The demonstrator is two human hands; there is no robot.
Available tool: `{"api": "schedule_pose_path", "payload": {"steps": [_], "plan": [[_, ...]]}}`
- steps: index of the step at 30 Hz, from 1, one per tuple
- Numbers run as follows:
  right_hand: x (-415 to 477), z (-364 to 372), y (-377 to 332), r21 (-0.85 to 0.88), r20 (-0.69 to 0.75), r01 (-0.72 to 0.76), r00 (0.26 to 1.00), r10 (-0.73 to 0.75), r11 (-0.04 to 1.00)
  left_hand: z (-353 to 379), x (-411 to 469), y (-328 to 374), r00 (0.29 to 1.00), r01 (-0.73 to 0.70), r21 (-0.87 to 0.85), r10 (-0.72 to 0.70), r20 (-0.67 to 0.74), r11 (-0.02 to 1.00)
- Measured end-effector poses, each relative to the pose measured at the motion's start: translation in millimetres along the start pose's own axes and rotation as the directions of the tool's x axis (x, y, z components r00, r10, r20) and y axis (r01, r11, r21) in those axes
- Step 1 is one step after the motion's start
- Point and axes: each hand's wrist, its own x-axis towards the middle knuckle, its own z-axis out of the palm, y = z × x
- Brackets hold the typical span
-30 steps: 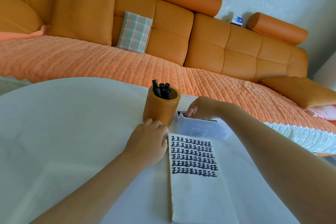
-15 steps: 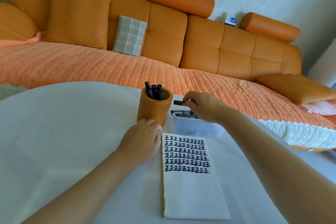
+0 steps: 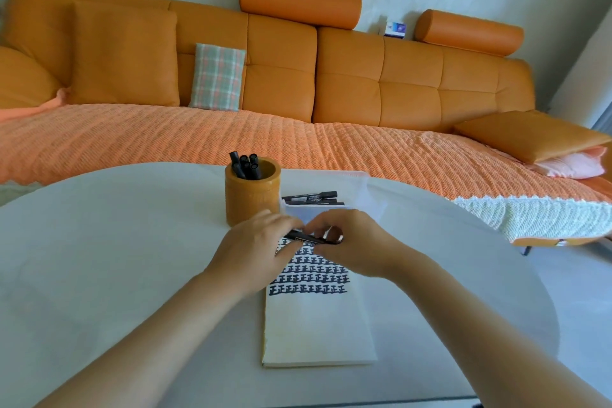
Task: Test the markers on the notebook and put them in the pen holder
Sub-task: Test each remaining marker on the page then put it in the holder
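Observation:
A black marker (image 3: 311, 238) is held level above the top of the notebook (image 3: 318, 325), whose page bears rows of dark blue marks. My left hand (image 3: 255, 248) pinches the marker's left end and my right hand (image 3: 351, 242) grips its right part. Behind the hands stands a wooden pen holder (image 3: 252, 199) with several black markers (image 3: 245, 166) upright in it. To its right a clear pouch (image 3: 331, 205) holds more black markers (image 3: 313, 197) lying flat.
The round white table (image 3: 99, 258) carries everything. Beyond its far edge runs a long orange sofa (image 3: 298, 83) with a woven orange throw, cushions and a checked pillow (image 3: 217, 76). Grey floor shows at the right.
My right hand has lifted a marker out of the pouch and brought it over the notebook. My left hand has left the table by the holder and taken the marker's other end.

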Motion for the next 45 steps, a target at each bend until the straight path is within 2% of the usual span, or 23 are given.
{"api": "schedule_pose_path", "payload": {"steps": [5, 7, 10, 12, 15, 18, 21, 23, 25, 27, 29, 33, 36, 40, 45], "plan": [[-8, -4, 18, 0.061, -0.013, -0.053, 0.998, 0.054, 0.997, 2, 1, -3, 0.997, 0.077, -0.033, -0.077, 0.013, 0.996], [-10, -5, 20, 0.219, -0.041, -0.089, 0.994, 0.101, 0.972, 3, 1, -5, 0.994, 0.105, -0.073, -0.104, 0.011, 0.992], [-12, -8, 21, 0.563, -0.084, -0.095, 0.982, 0.171, 0.821, 4, 0, -1, 0.992, 0.125, -0.147, -0.125, 0.008, 0.981], [-13, -8, 21, 0.696, -0.097, -0.071, 0.977, 0.191, 0.714, 6, -1, 6, 0.993, 0.116, -0.181, -0.112, 0.032, 0.977], [-12, -4, 20, 0.804, -0.061, -0.054, 0.983, 0.173, 0.592, 12, -4, 16, 0.991, 0.071, -0.208, -0.045, 0.129, 0.976], [-12, -5, 16, 0.819, -0.048, -0.026, 0.992, 0.114, 0.573, 13, -5, 23, 0.986, 0.054, -0.205, -0.020, 0.167, 0.977], [-13, -4, 11, 0.674, -0.066, 0.001, 0.996, 0.059, 0.739, 7, -3, 19, 0.992, 0.081, -0.136, -0.066, 0.111, 0.987], [-13, -1, 11, 0.437, -0.061, -0.009, 0.997, 0.040, 0.900, 3, -3, 14, 0.994, 0.100, -0.094, -0.096, 0.052, 0.990], [-14, 1, 12, 0.130, -0.020, -0.003, 1.000, 0.006, 0.992, 1, -4, 13, 0.991, 0.130, -0.093, -0.128, 0.022, 0.987], [-16, 2, 11, -0.032, 0.010, 0.021, 1.000, -0.020, 0.999, 0, -5, 15, 0.990, 0.140, -0.127, -0.140, 0.014, 0.982], [-17, 5, 10, -0.070, 0.040, 0.026, 0.999, -0.023, 0.997, -1, -7, 19, 0.995, 0.103, -0.125, -0.100, 0.031, 0.987], [-17, 9, 8, -0.117, 0.090, 0.069, 0.994, -0.059, 0.991, -1, -7, 23, 0.995, 0.023, 0.000, -0.022, 0.093, 1.000], [-19, 10, 7, -0.267, 0.141, 0.119, 0.986, -0.083, 0.956, 1, -6, 22, 0.994, -0.013, 0.047, 0.008, 0.112, 0.999], [-20, 14, 10, -0.422, 0.072, 0.157, 0.988, -0.139, 0.893, 1, -5, 23, 0.995, -0.030, 0.079, 0.022, 0.102, 0.996], [-20, 20, 14, -0.450, 0.026, 0.175, 0.983, -0.183, 0.876, 2, -6, 24, 0.996, -0.031, 0.065, 0.026, 0.087, 0.997]]}}
